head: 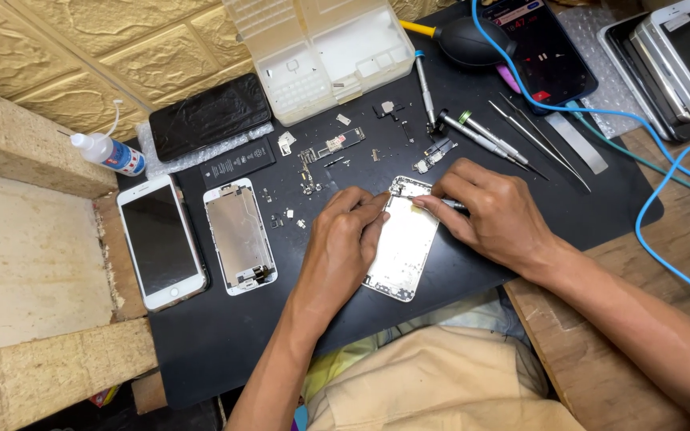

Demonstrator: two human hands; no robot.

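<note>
An opened silver phone housing (403,243) lies in the middle of the black work mat (225,335). My left hand (343,239) rests on its left edge, fingers curled against the frame and pressing it down. My right hand (485,211) grips a thin metal tool (450,204), probably a screwdriver, with its tip at the upper part of the housing. Left of my hands lie a detached screen backplate (239,235) and a white phone (160,242) face up.
Small phone parts and screws (325,156) are scattered above the housing. Screwdrivers and tweezers (489,136) lie at upper right beside a dark phone (549,48), a blue cable (648,207) and a black air blower (465,40). A clear parts box (321,48), a black phone (209,116), a battery (237,162) and a small glue bottle (109,152) sit at the back.
</note>
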